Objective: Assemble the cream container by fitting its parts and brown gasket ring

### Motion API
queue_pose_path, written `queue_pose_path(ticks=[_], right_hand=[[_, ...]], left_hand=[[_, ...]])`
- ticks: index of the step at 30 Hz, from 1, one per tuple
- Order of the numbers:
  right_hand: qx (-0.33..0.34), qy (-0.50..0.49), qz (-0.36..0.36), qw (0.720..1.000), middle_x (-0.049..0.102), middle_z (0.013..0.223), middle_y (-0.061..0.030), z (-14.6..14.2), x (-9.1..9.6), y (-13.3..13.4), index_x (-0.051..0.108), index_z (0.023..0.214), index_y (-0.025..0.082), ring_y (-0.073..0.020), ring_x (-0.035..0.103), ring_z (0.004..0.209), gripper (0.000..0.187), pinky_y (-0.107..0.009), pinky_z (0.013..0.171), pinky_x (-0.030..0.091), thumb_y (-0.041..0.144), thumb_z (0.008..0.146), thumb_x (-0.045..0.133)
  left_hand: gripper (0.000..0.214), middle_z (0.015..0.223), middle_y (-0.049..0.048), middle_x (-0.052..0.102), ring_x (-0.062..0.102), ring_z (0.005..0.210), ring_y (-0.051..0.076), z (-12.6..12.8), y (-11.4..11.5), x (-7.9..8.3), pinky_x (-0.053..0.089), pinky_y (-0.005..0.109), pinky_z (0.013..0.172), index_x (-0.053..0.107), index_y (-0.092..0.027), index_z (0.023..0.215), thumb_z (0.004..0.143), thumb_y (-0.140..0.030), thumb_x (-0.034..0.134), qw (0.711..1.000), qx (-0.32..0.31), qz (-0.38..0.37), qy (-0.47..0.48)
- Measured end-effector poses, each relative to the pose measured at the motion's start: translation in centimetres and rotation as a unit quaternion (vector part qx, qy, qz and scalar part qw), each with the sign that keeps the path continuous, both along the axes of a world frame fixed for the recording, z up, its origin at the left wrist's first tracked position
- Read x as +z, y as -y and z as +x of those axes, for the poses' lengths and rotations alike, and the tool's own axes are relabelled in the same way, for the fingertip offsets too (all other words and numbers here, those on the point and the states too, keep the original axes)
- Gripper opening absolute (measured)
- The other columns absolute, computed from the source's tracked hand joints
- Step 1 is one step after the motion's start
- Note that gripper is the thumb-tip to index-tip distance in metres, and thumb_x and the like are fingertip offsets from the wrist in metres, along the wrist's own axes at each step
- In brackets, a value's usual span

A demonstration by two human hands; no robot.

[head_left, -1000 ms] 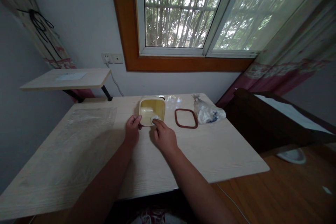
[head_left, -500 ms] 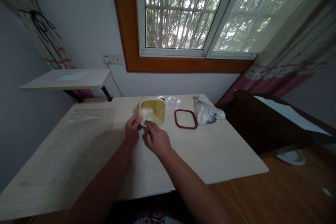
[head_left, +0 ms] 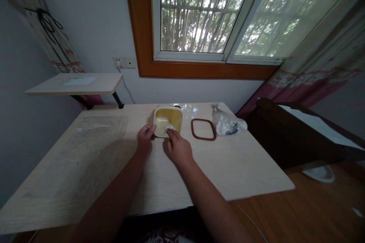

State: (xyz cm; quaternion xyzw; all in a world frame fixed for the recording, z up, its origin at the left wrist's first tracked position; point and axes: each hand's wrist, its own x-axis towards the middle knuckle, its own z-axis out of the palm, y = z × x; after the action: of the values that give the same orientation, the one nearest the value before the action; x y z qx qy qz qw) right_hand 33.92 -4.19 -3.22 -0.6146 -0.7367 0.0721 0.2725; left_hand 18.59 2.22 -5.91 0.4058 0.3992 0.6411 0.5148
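shelf paper bears unreadable marks, left hand holding yellow container

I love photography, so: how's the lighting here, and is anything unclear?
Head view: the window is washed out in patches against a dim wall; head view: glare near the far edge of the table; head view: the white scrap at the right hand is indistinct.

Home-like room, wood-framed window, pink-trimmed curtains, pale desk with raised shelf, wooden floor
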Motion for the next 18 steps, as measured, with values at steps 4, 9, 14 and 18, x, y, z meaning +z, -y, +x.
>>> queue_pose_path(ticks=[4, 9, 14, 18], right_hand=[[-0.024, 0.013, -0.011, 1.0, 0.057, 0.148, -0.0065, 0.1, 0.1, 0.1, 0.055, 0.142, 0.023, -0.0229, 0.065, 0.12, 0.051, -0.037, 0.1, 0.056, 0.022, 0.092, 0.051], [0.004, -0.002, -0.003, 1.0, 0.056, 0.149, -0.0061, -0.2, -0.1, 0.2, 0.053, 0.144, 0.022, -0.022, 0.064, 0.122, 0.053, -0.035, 0.101, 0.055, 0.02, 0.092, 0.049], [0.075, -0.028, 0.007, 0.997, 0.052, 0.153, -0.0063, -0.9, -0.1, 0.5, 0.048, 0.149, 0.022, -0.0192, 0.059, 0.129, 0.058, -0.033, 0.104, 0.053, 0.018, 0.091, 0.049], [0.092, -0.03, 0.009, 0.995, 0.051, 0.154, -0.0057, -0.9, 0.0, 0.6, 0.047, 0.15, 0.022, -0.0185, 0.058, 0.131, 0.059, -0.033, 0.105, 0.053, 0.018, 0.091, 0.049]], left_hand=[[0.042, 0.053, -0.0071, 0.042, 0.039, 0.047, 0.008, 0.1, 0.1, 0.1, 0.03, 0.021, 0.047, 0.047, -0.019, 0.065, 0.077, -0.047, 0.076, 1.0, 0.006, 0.004, -0.013], [0.041, 0.053, -0.0066, 0.043, 0.039, 0.048, 0.008, 0.2, 0.1, 0.1, 0.03, 0.021, 0.048, 0.047, -0.019, 0.065, 0.078, -0.046, 0.075, 1.0, -0.004, 0.014, -0.023], [0.04, 0.053, -0.0068, 0.044, 0.039, 0.047, 0.008, 0.2, 0.3, 0.1, 0.032, 0.021, 0.047, 0.05, -0.019, 0.066, 0.077, -0.047, 0.076, 0.999, 0.0, 0.012, -0.048], [0.039, 0.054, -0.0068, 0.044, 0.039, 0.048, 0.008, 0.2, 0.4, 0.0, 0.032, 0.021, 0.048, 0.05, -0.019, 0.066, 0.078, -0.046, 0.077, 0.998, -0.002, 0.013, -0.054]])
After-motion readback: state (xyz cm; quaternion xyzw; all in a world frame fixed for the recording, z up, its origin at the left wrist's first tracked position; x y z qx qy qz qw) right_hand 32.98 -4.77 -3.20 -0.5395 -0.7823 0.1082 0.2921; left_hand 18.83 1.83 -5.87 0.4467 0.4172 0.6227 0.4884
